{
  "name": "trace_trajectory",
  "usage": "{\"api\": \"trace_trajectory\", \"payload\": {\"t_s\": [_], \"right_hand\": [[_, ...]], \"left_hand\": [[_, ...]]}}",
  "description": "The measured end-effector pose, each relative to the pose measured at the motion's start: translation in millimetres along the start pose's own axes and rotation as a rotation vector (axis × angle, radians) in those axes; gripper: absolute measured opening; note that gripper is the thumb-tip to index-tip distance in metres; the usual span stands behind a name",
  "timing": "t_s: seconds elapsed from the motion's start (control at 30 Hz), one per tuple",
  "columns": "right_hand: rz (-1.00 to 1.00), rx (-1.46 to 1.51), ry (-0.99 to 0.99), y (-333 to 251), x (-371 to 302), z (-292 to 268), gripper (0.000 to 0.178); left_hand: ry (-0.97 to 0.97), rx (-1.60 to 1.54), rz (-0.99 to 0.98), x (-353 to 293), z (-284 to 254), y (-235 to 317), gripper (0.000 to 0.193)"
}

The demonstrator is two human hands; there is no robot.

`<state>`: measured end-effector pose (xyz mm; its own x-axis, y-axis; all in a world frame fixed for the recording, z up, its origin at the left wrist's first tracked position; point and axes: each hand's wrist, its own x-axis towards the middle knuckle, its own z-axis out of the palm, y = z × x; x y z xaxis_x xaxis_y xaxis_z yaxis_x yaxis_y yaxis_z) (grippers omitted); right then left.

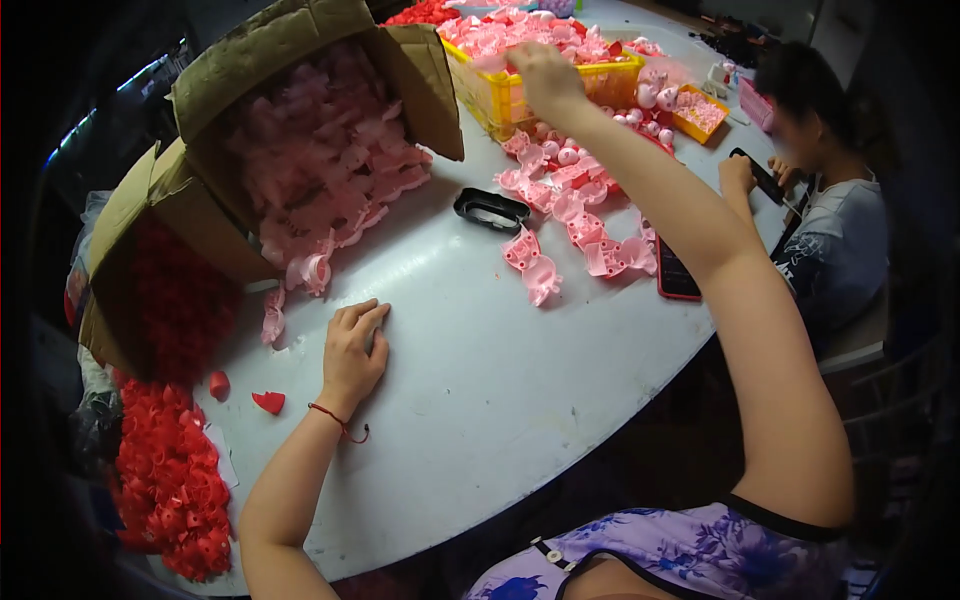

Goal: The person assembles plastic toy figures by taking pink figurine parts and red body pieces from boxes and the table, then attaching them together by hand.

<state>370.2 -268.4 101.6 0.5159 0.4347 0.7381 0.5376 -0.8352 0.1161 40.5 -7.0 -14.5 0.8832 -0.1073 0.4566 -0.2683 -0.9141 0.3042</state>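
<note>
My left hand (353, 350) rests on the pale table (430, 400), fingers loosely stretched out with nothing under them that shows. A red cord circles that wrist. Far ahead, my right hand (548, 80) is over the near side of a yellow plastic crate (505, 100), its fingers curled together. Pink plastic shells (490, 35) fill this crate, and some lie right at my fingertips; what the fingers hold cannot be made out. Below my right forearm lie joined pink animal-shaped shells (585, 225) and several small pink-and-white balls (568, 155).
Pink shells (330, 160) spill from a tipped cardboard box (425, 90). Another box (120, 270) holds red parts; a red heap (175, 480) lies below it. A black oval case (492, 209), a dark phone (678, 270) and a small yellow tray (700, 112) are around. A person (830, 200) sits right, holding a phone.
</note>
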Motion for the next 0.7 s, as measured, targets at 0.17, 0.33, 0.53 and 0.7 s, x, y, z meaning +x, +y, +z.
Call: {"api": "trace_trajectory", "payload": {"t_s": [0.17,0.33,0.53,0.7], "right_hand": [[-0.050,0.009,0.176,85,71,31,0.033],[0.002,0.398,-0.146,67,56,10,0.030],[0.083,0.262,-0.873,-71,-100,-96,0.049],[0.051,0.138,-0.767,-107,-180,-102,0.049]], "left_hand": [[0.002,-0.065,0.049,13,1,4,0.032],[0.037,-0.048,0.050,6,2,-6,0.031],[0.042,-0.034,0.054,7,3,-7,0.031],[0.075,-0.021,0.069,0,8,-9,0.031]]}}
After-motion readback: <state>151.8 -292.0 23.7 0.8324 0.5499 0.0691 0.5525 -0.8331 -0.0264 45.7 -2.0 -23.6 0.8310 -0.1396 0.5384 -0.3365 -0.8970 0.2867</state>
